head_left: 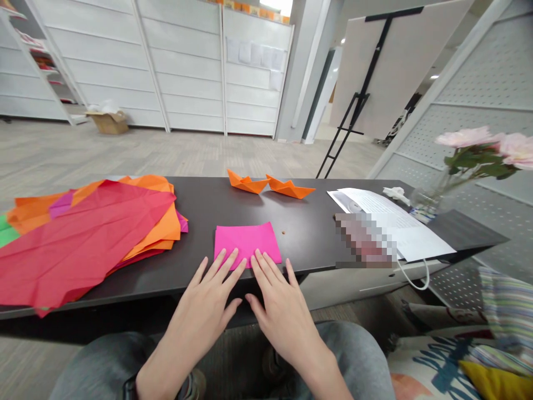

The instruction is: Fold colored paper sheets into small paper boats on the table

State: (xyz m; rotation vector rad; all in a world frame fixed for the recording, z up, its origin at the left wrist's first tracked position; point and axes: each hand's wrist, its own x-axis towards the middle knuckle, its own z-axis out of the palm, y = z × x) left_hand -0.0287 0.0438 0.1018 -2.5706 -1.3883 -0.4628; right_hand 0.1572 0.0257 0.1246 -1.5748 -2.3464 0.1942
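Head view: left hand (204, 304), fingers parted, and right hand (282, 310), fingers closer together, rest on the near part of the pink paper (245, 239); orange boats (290, 189) stand beyond.

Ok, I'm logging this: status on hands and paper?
Left hand, right hand: open, both on pink paper. Paper flat on dark table. Orange boats sit beyond, not touching it.

On the table (312, 239), paper boats (291, 189) lie behind the folded sheet (247, 238).
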